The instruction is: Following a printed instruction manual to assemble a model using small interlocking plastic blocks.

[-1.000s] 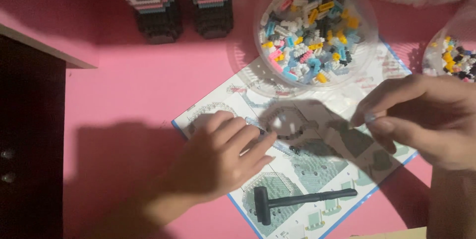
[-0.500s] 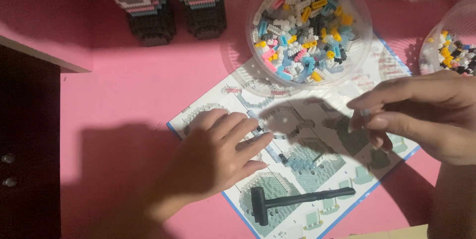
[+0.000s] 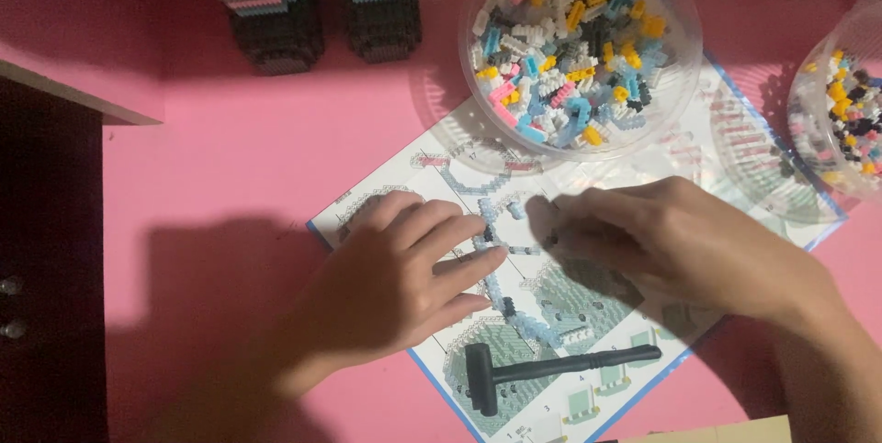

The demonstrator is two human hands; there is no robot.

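- Work piece: a thin curved strip of pale blue bricks (image 3: pixel 507 301), lying on the instruction sheet (image 3: pixel 735 144). Its long axis runs from just under the left fingertips down and toward the person, bowing outward, with the lower end stopping short of the small black hammer (image 3: pixel 551 371).
- Left hand (image 3: pixel 395 278): palm down, fingers spread flat on the sheet, fingertips (image 3: pixel 473 222) touching or just over the upper part of the strip. No closed pinch visible; it presses rather than holds. The strip lies straight ahead of and just below these fingertips.
- Right hand (image 3: pixel 671 245): palm down, fingers curled inward and meeting the upper end of the strip from the opposite side. Fingertips blurred and shadowed; cannot tell whether they pinch a brick or only touch.
- Relation that counts: the two hands meet at the upper end of the strip, nearly fingertip to fingertip. The lower run of the strip lies free, nearer the left hand than the right.
- Hammer: below both hands, head toward the left hand, handle pointing under the right wrist; touched by neither.
- Beyond the right hand's knuckles: clear round tub (image 3: pixel 482 85) of mixed loose bricks, resting on the sheet's far edge. A second tub (image 3: pixel 808 144) sits further out past the right wrist.
- Beyond the left hand, well apart: feet of a built brick figure (image 3: pixel 322 11) on the pink surface (image 3: pixel 230 149).
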